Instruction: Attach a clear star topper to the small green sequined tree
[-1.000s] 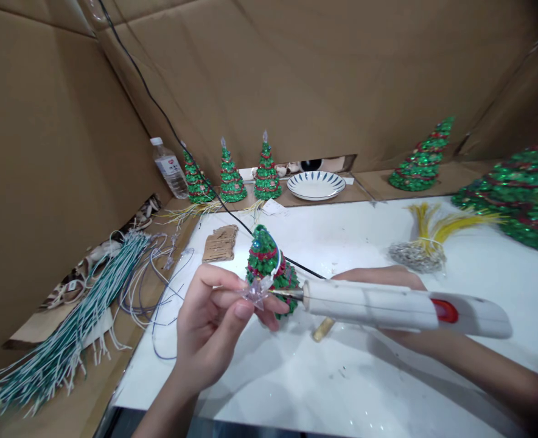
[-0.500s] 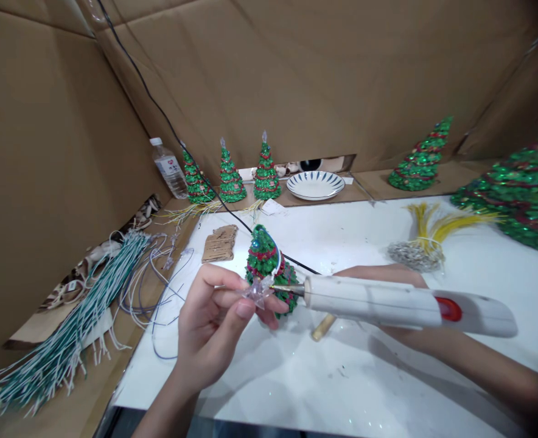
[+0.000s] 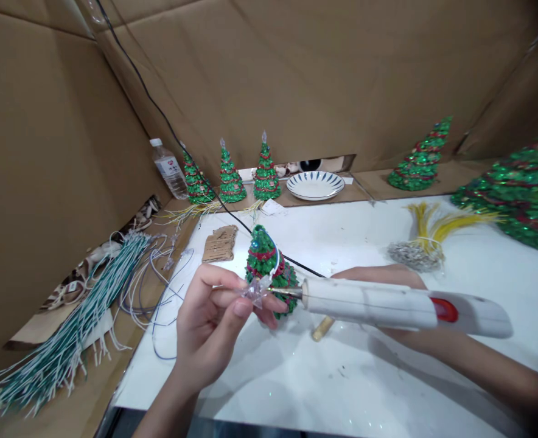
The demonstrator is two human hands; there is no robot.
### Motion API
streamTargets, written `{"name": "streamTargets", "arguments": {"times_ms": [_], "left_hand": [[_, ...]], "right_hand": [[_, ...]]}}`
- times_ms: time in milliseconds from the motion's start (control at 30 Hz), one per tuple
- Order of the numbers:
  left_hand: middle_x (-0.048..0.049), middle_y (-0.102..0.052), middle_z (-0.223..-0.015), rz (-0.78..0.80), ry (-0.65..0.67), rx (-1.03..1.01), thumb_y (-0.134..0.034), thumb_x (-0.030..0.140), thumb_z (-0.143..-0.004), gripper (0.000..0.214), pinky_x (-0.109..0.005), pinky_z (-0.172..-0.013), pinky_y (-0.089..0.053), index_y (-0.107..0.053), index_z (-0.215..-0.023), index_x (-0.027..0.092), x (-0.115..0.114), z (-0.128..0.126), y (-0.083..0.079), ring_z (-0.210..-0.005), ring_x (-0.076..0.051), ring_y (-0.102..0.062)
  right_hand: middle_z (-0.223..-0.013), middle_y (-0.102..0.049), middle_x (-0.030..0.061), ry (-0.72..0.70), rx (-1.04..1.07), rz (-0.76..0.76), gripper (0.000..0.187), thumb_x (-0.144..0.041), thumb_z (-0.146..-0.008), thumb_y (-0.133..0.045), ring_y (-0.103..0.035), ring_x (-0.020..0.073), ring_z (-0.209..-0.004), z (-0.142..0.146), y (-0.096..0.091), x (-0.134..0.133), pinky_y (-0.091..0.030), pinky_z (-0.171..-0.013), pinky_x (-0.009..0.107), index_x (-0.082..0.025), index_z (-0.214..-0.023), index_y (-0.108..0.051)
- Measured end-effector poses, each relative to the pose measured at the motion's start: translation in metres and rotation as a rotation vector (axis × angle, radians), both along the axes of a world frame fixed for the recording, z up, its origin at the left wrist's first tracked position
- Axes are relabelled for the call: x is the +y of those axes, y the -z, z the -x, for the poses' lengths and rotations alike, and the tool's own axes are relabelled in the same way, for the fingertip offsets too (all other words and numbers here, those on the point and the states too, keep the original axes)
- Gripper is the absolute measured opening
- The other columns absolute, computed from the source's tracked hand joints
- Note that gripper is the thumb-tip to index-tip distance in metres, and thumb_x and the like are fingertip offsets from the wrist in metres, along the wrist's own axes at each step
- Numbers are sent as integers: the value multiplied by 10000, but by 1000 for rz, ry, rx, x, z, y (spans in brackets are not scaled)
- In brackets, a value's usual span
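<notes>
My left hand [image 3: 218,328] pinches a clear plastic star [image 3: 256,292] between thumb and fingers. From the star a thin pale wire [image 3: 277,258] curves up toward the top of a small green Christmas tree [image 3: 262,248] with red garland, standing just behind. In my right hand [image 3: 383,277] is a white hot glue gun [image 3: 369,302] with a red switch, its body hiding most of my fingers. The gun's thin metal nozzle reaches the right side of the star; whether it touches cannot be made out.
Several similar trees [image 3: 267,173] stand along the back and right, near a plate [image 3: 315,185] and a bottle [image 3: 169,169]. Wire bundles lie left [image 3: 100,304] and right [image 3: 426,240]. A black cord [image 3: 159,109] crosses the table. Cardboard [image 3: 220,243] and a short tan stick [image 3: 322,328] lie nearby.
The glue gun has shifted slightly left. The star has turned and moved a little left in my left fingers. Everything else looks the same.
</notes>
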State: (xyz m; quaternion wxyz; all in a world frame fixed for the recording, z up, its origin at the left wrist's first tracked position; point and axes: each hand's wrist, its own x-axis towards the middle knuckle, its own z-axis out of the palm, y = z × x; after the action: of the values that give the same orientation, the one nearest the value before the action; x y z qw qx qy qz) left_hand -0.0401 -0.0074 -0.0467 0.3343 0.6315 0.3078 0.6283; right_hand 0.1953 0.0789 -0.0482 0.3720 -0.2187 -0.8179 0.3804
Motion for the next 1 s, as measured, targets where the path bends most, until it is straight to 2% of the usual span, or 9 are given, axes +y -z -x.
{"name": "streamTargets", "arguments": {"times_ms": [367,567,800,1000], "left_hand": [[-63,-754,-881,-9,-12,13,-466,162,-943,89,-316,-675,-578,-461,-1026,195,0,1,0,-678,-158,-711],[-60,-755,-879,-3,-13,11,-461,162,-944,85,-310,-663,-574,-465,-1022,195,0,0,0,-672,-156,-708],[-63,-756,-880,2,20,-29,-462,187,-945,83,-298,-616,-580,-467,-1028,190,2,0,-1,-663,-165,-708],[-55,-753,-887,34,60,-56,-461,194,-947,74,-293,-619,-582,-458,-1022,193,1,0,0,-653,-158,-707]], "right_hand": [[-787,-728,-35,6,56,-70,231,-131,-710,-530,-679,72,-643,-2,3,3,-499,-557,76,-214,-836,-705],[-785,-734,-12,40,52,-107,233,-144,-724,-542,-683,93,-632,-4,3,3,-507,-539,94,-196,-868,-718],[-750,-733,-27,3,81,-111,225,-105,-710,-547,-675,64,-610,0,-2,2,-488,-544,57,-176,-844,-713],[-792,-740,1,-2,65,-147,194,-120,-728,-556,-686,76,-641,-1,-3,3,-495,-550,70,-157,-845,-706]]}}
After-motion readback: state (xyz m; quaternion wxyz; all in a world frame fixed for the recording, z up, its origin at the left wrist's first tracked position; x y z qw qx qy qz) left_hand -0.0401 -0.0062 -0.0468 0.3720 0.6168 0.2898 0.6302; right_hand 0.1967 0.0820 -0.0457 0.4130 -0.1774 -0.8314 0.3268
